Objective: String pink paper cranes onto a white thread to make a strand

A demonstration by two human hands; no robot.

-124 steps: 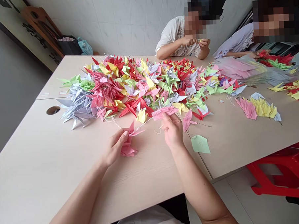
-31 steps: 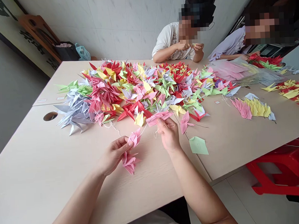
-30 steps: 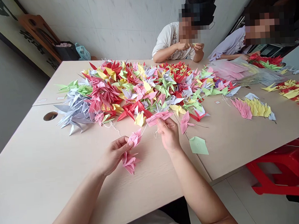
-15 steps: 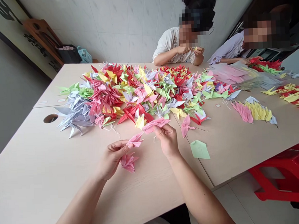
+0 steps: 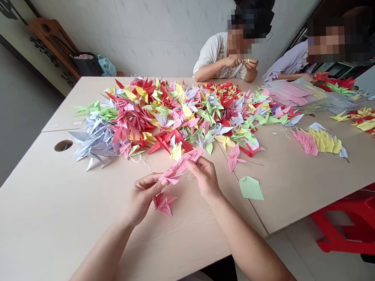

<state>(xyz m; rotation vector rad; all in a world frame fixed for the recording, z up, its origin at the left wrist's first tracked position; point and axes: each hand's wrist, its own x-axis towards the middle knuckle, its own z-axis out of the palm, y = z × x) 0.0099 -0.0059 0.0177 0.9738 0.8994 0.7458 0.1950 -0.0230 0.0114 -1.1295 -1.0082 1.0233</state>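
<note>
My left hand (image 5: 143, 198) is closed on pink folded paper cranes (image 5: 170, 176), pinching them between thumb and fingers. Below its fingers hangs another pink paper crane (image 5: 164, 203). My right hand (image 5: 205, 175) grips a further bunch of pink paper cranes (image 5: 188, 158), its thumb pressed on top. The two bunches touch or overlap between my hands, above the table. Beyond them spreads a large heap of folded paper cranes (image 5: 174, 116) in red, pink, yellow, green and pale lilac. A single pink crane (image 5: 234, 157) lies to the right of my right hand.
A green paper square (image 5: 251, 188) lies on the table (image 5: 69, 224) at right. Rows of pink and yellow cranes (image 5: 326, 140) and plastic bags of paper (image 5: 294, 92) lie farther right. Two people sit across. A red stool (image 5: 355, 220) stands near the right edge.
My right hand has moved slightly left and down, bringing its pink cranes against those in my left hand. The hanging crane has swung a little to the right.
</note>
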